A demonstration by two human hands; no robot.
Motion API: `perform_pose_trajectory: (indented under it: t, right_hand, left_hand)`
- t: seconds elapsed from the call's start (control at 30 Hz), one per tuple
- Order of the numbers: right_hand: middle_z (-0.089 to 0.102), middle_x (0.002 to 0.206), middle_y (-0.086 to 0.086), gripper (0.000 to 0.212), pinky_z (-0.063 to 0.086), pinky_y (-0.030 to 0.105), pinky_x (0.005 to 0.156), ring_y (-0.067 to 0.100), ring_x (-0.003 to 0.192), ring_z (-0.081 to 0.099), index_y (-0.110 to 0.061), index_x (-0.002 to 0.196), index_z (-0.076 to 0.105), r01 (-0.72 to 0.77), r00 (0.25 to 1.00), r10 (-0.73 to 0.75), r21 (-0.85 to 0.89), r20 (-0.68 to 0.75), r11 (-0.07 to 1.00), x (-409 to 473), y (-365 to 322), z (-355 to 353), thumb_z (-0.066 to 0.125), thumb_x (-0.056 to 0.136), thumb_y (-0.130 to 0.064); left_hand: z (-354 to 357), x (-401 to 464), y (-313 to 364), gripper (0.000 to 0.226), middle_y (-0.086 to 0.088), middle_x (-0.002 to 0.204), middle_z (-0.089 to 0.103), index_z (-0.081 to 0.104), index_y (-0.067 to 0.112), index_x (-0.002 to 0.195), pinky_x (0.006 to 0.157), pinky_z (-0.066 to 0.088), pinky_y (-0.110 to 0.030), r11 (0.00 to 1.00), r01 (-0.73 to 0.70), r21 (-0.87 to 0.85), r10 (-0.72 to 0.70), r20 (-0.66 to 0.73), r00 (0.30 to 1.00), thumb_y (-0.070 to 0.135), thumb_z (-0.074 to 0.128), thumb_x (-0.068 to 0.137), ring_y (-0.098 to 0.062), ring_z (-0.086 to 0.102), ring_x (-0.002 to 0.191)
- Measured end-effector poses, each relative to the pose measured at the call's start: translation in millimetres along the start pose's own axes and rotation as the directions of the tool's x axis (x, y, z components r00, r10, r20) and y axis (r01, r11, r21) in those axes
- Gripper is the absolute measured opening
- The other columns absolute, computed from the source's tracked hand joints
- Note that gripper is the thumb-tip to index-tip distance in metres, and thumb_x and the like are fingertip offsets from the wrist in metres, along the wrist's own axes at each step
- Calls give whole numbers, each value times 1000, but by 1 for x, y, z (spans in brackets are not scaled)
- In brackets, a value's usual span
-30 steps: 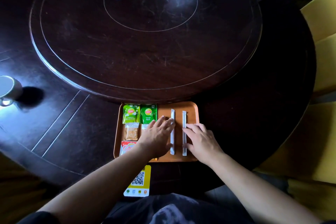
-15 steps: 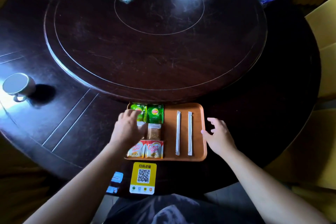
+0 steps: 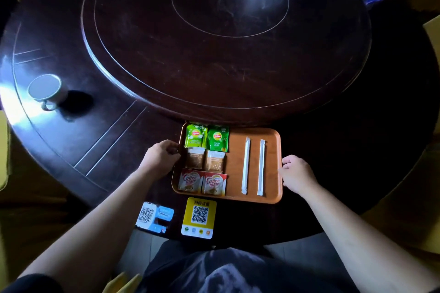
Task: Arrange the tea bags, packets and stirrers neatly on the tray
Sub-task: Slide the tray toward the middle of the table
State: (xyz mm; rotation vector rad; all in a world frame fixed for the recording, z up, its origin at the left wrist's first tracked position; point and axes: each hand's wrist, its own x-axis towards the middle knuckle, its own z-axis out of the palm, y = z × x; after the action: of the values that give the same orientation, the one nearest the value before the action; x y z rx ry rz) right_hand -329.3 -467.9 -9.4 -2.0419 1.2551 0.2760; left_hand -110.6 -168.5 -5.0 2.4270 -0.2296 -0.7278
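An orange tray point(image 3: 235, 159) lies at the table's near edge. On its left half, two green tea bags point(image 3: 206, 138) sit at the back, two brown sugar packets point(image 3: 205, 161) in the middle and two red creamer packets point(image 3: 202, 182) in front. Two white wrapped stirrers point(image 3: 253, 166) lie parallel on the right half. My left hand point(image 3: 160, 157) curls around the tray's left rim. My right hand point(image 3: 295, 173) touches the right rim, fingers bent against it.
A white cup point(image 3: 46, 90) stands on the dark table at the left. A large lazy Susan point(image 3: 226, 35) rises just behind the tray. A yellow QR card point(image 3: 199, 218) and a blue-white QR card point(image 3: 154, 216) lie in front of the tray.
My left hand came off the packets and my right off the stirrers; both moved outward to the tray's left and right rims. The packets now show in neat rows.
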Motion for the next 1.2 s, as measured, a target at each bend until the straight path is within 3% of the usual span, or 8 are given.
perform_pose_trajectory:
  t: [0.13, 0.33, 0.5, 0.77, 0.93, 1.03, 1.13, 1.2]
  right_hand:
    - [70, 90, 3, 18, 64, 38, 63, 20, 73, 71, -15, 103, 62, -24, 997, 23, 21, 72, 999, -11, -1, 2, 64, 85, -11]
    - [69, 89, 8, 20, 64, 39, 64, 21, 73, 72, -12, 106, 60, 7, 992, -13, 45, 128, 999, -27, -7, -2, 65, 87, -9]
    - [68, 84, 6, 18, 63, 35, 60, 19, 72, 71, -14, 104, 60, 72, 992, -77, 52, 99, 996, -26, -38, -8, 65, 87, -10]
    - [68, 86, 5, 12, 64, 43, 65, 22, 75, 71, -12, 99, 64, 174, 983, -179, 125, 32, 977, 12, -110, -33, 66, 87, -11]
    - [67, 91, 2, 12, 63, 46, 69, 24, 74, 72, -15, 99, 64, 158, 987, -158, 137, -11, 978, 53, -153, -49, 67, 88, -20]
    - [67, 92, 5, 5, 63, 45, 70, 24, 79, 70, -16, 87, 63, 133, 991, -130, 140, -32, 981, 78, -174, -58, 66, 88, -20]
    - [68, 91, 8, 5, 63, 47, 73, 27, 81, 70, -16, 84, 64, 100, 994, -94, 145, -47, 984, 105, -191, -67, 65, 88, -19]
    - [68, 91, 9, 6, 62, 47, 75, 27, 82, 70, -13, 88, 65, 74, 996, -66, 150, -60, 986, 124, -200, -72, 65, 88, -19]
  left_hand:
    - [-4, -8, -11, 23, 7, 79, 72, 71, 28, 93, 67, 62, -36, 999, 24, -30, -24, 21, 1000, 17, 74, 73, -14, 69, 71]
    - [-20, -23, -27, 22, 4, 78, 70, 67, 28, 86, 47, 56, -21, 998, 1, -69, -1, 7, 1000, 11, 76, 74, -11, 66, 63]
    - [-43, -18, -36, 23, 4, 77, 73, 68, 31, 82, 62, 63, -40, 991, 7, -135, -11, -25, 1000, 13, 77, 72, -17, 71, 68]
    - [-87, 29, -4, 22, -6, 75, 72, 68, 23, 84, 64, 62, -51, 962, -13, -274, -11, -87, 996, 4, 72, 74, -30, 73, 67]
    - [-113, 75, 37, 20, 0, 73, 73, 71, 22, 86, 64, 63, -44, 973, -52, -226, 22, -136, 991, 13, 71, 68, -20, 73, 63]
    - [-118, 105, 64, 19, -1, 71, 71, 70, 21, 88, 59, 63, -41, 970, -52, -237, 22, -126, 992, 11, 70, 72, -20, 72, 59]
    - [-117, 136, 88, 15, 2, 70, 69, 69, 19, 86, 43, 54, -19, 976, -57, -210, 32, -121, 992, 10, 72, 74, -2, 65, 45]
    - [-117, 156, 102, 16, 3, 70, 68, 70, 17, 88, 38, 47, -14, 976, -52, -212, 30, -105, 994, 9, 73, 75, -1, 62, 43]
